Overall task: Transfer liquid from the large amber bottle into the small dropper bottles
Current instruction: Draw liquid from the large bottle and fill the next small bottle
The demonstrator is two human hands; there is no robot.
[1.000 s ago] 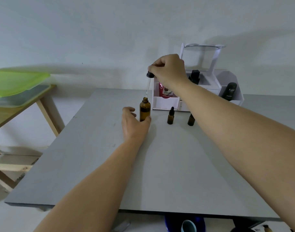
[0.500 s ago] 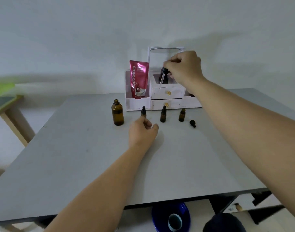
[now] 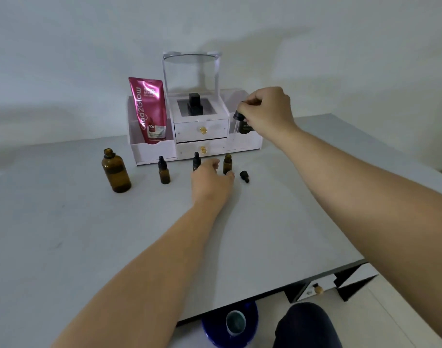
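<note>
On the grey bench (image 3: 64, 234) the large amber bottle (image 3: 115, 171) stands upright and uncapped, well left of the white organizer (image 3: 202, 136). In front of the organizer's drawers stand three small dropper bottles: the first capped bottle (image 3: 163, 170), the second capped bottle (image 3: 196, 161), and the open bottle (image 3: 227, 163) with no cap. A loose black cap (image 3: 244, 176) lies on the bench just right of the open bottle. The left hand (image 3: 211, 183) rests between the second capped bottle and the open bottle, fingers loosely curled around the open bottle's base; whether they grip it cannot be told. The right hand (image 3: 266, 111), raised in front of the organizer's right compartment, pinches the black bulb of a dropper (image 3: 237, 121), its glass tube hanging down. A pink pouch (image 3: 148, 109) stands in the organizer's left compartment, and a black bottle (image 3: 195, 104) sits on top.
</note>
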